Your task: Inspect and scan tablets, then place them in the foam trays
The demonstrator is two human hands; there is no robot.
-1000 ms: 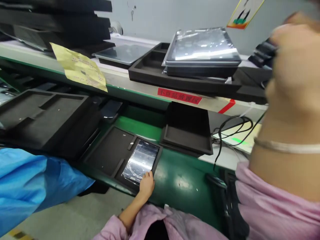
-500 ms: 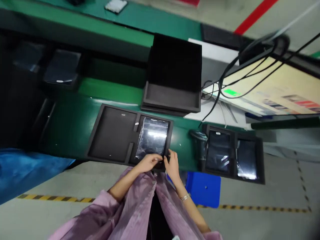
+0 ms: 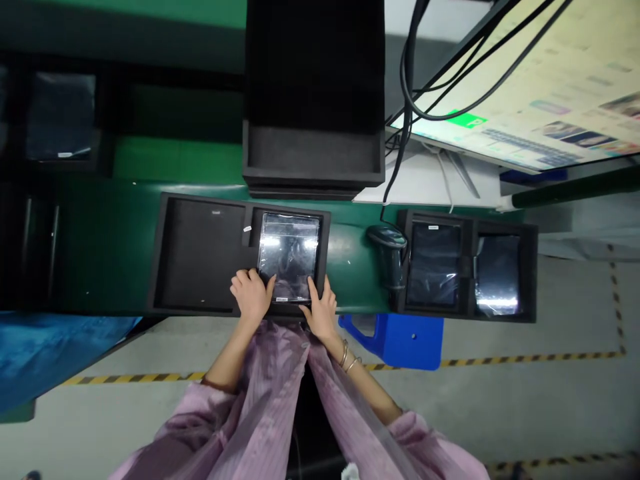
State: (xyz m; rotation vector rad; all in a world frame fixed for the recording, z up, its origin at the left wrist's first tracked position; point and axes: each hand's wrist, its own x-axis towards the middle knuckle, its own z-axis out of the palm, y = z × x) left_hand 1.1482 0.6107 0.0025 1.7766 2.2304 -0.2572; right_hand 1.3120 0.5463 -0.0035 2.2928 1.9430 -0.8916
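A black two-compartment foam tray (image 3: 159, 257) lies on the green bench before me. Its right compartment holds a dark glossy flat screen panel (image 3: 289, 257) in clear film, with a small white label at the near edge; the left compartment has no panel in it. My left hand (image 3: 253, 293) rests over the tray's divider, fingers slightly bent and thumb out at the panel's lower left corner. Spread fingers of my right hand (image 3: 321, 310) touch the panel's lower right corner and the tray's right rim. Neither hand lifts anything.
To the right are a barcode scanner (image 3: 389, 257) and another tray (image 3: 467, 267) with two panels. Stacked black trays (image 3: 315, 157) stand behind. A monitor (image 3: 540, 113) with hanging cables (image 3: 407, 87) is at upper right. A blue plastic object (image 3: 413, 340) sits below the bench edge.
My hands have moved apart from the tray's near right corner, to either side of the panel. The panel's labelled near edge now shows. The camera view has shifted and straightened.
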